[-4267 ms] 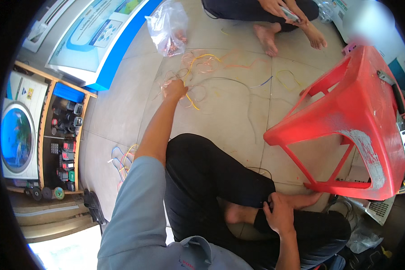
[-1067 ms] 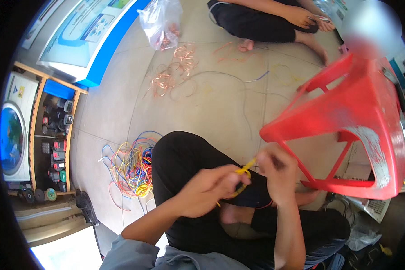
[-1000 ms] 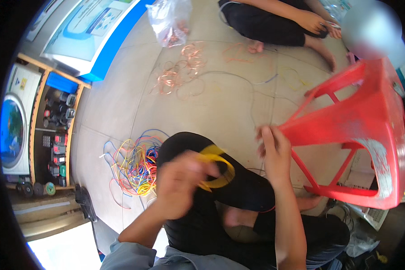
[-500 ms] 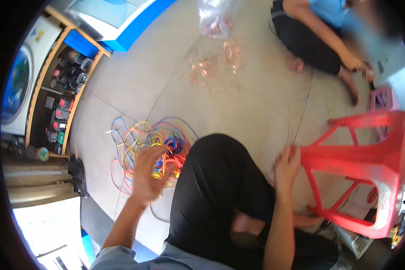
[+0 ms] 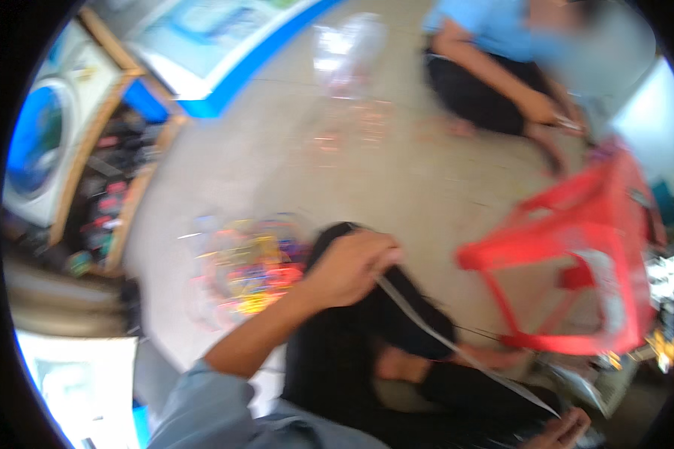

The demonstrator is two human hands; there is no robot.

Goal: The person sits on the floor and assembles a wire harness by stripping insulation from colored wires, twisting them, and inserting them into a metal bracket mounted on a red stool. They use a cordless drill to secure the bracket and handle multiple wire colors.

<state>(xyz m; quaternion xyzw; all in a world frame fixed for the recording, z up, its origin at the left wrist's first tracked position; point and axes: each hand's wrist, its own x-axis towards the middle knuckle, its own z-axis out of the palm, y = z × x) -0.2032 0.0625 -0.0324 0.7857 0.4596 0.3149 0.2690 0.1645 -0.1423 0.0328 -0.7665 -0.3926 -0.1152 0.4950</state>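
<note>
A thin pale wire (image 5: 457,346) runs in a long slant across my bent legs. Its upper end is pinched in the fingers of my left hand (image 5: 354,268), above my knee. Low at the right edge, my right hand (image 5: 565,430) closes on the other end; part of that hand is cut off by the frame. Left of my knee lies a tangled heap of coloured wires (image 5: 258,262) in yellow, red and blue, smeared by motion.
A red plastic stool (image 5: 562,232) lies on its side at the right. Ahead are copper strands (image 5: 352,131) and a clear plastic bag (image 5: 346,56). A co-worker (image 5: 494,75) sits at the far right. A shelf of tools (image 5: 116,179) and a washing machine (image 5: 60,142) line the left.
My left hand has moved right from the wire heap to above my knee. My right hand has dropped from the stool toward the lower right. A pale wire now stretches between them.
</note>
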